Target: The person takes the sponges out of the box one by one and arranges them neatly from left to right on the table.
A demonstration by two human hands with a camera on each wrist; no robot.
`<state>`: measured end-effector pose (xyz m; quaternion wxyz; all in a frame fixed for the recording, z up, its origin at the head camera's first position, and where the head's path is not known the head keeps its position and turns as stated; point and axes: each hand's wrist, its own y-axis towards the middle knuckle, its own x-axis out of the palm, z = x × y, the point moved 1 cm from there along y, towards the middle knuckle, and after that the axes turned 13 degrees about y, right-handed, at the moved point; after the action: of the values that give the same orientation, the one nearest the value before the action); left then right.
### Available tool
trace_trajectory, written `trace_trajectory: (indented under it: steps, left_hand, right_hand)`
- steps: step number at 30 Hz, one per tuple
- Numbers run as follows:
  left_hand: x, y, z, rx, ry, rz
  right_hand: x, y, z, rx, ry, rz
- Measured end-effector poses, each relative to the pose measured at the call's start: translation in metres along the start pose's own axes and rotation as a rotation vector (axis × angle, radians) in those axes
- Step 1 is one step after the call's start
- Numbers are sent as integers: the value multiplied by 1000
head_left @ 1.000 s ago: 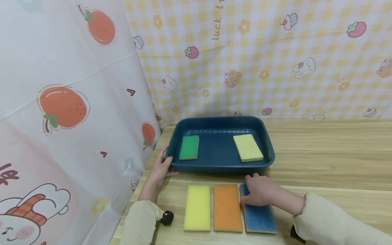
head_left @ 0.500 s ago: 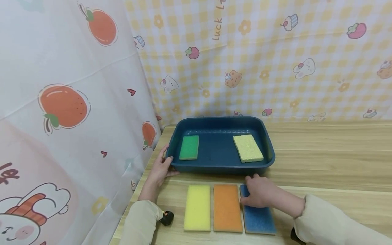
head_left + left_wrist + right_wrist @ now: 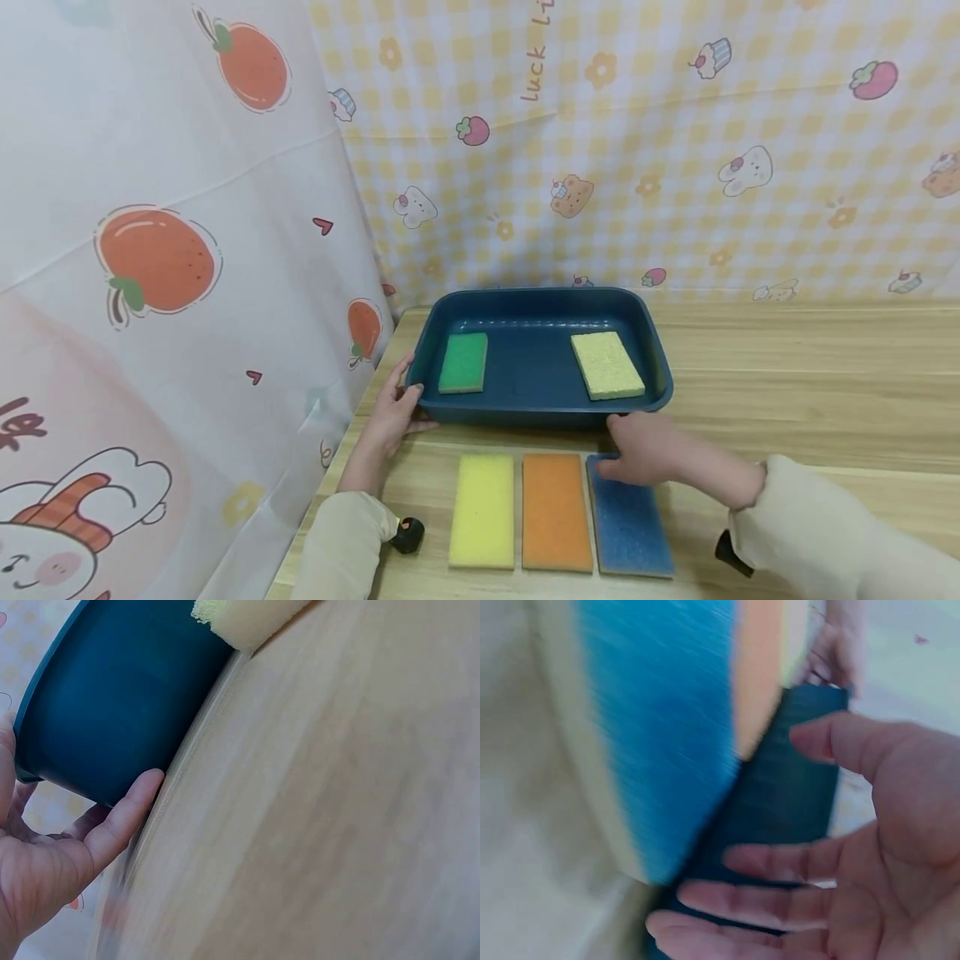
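dark-blue tray (image 3: 525,358): rectangular, upright | blue sponge (image 3: 633,533): flat, just in front of tray

head: light spreading evenly, tray (image 3: 528,367) glinting along far wall | left wrist: tabletop (image 3: 337,787) looking soft | right wrist: blue sponge (image 3: 660,727) blurring

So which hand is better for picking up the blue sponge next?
Probably the right hand: open, empty and at the far end of the blue sponge. The left hand is farther away, holding the tray.
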<state>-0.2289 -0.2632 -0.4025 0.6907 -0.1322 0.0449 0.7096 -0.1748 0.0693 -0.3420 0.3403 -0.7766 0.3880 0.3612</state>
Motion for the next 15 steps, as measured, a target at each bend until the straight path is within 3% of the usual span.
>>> trace_trajectory:
  steps: [5,15]
  left_hand:
    - [0,-1,1,4,-4,-3]
    - [0,-1,1,8,-6,-9]
  right_hand:
    - [-20,1,-7,-83,11,4]
    - [-54,20,-20,-94,-9,-16]
